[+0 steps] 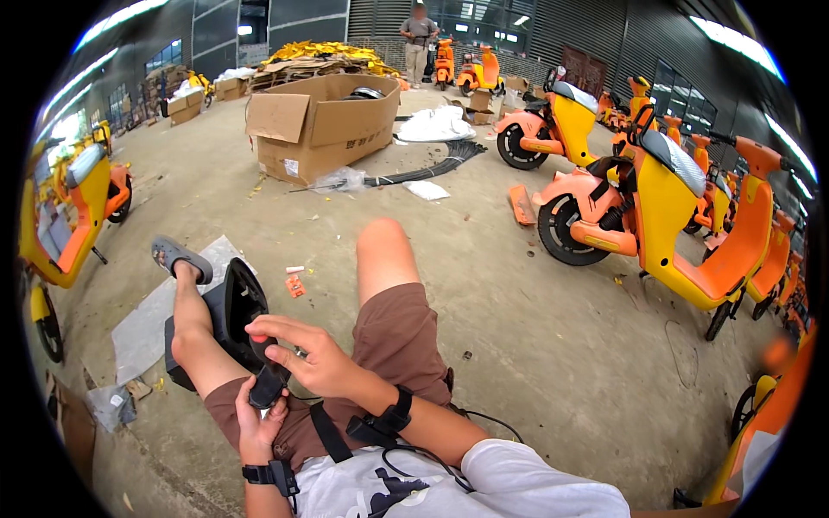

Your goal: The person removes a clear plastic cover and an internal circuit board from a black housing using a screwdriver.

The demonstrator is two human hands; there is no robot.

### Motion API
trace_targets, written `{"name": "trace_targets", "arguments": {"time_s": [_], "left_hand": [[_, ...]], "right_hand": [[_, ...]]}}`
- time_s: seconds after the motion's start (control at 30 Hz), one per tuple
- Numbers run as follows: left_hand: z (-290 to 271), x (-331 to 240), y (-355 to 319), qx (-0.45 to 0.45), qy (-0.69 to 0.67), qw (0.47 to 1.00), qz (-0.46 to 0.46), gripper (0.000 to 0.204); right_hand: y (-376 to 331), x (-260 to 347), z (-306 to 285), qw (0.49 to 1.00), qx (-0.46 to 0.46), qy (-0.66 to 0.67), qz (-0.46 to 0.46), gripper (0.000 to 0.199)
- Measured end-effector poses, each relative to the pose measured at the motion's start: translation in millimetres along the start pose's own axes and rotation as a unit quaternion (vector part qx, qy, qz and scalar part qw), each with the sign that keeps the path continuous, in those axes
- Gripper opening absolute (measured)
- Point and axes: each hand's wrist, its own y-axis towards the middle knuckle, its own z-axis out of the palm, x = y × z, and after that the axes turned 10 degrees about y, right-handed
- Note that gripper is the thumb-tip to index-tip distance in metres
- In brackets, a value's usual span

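My left hand is wrapped round the lower part of a dark, elongated black piece, held upright over my lap; its exact kind is unclear. Just above it, my right hand grips a short black-and-red handle between thumb and fingers. That handle looks like a stubby screwdriver's, its lower end meeting the black piece, but the tip is hidden. Beside my left leg, partly behind it, an open black plastic case with a rounded rim rests on the floor.
Translucent sheeting lies under my left leg. Small orange scraps are on the concrete floor. Ahead stands an open cardboard box beside black cables. Orange-and-yellow scooters line the right; another scooter stands left. A person stands far back.
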Motion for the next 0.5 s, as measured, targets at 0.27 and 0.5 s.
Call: {"name": "trace_targets", "arguments": {"time_s": [0.27,0.5], "left_hand": [[-3.5,-4.1,0.3,0.020,-0.022,1.000,-0.006,0.050],[-6.7,-0.3,4.4,0.033,0.010,0.999,-0.013,0.051]], "right_hand": [[1.2,5.1,3.9,0.998,-0.053,-0.025,-0.036,0.035],[-1.2,0.5,4.4,0.998,-0.018,-0.060,0.003,0.044]]}}
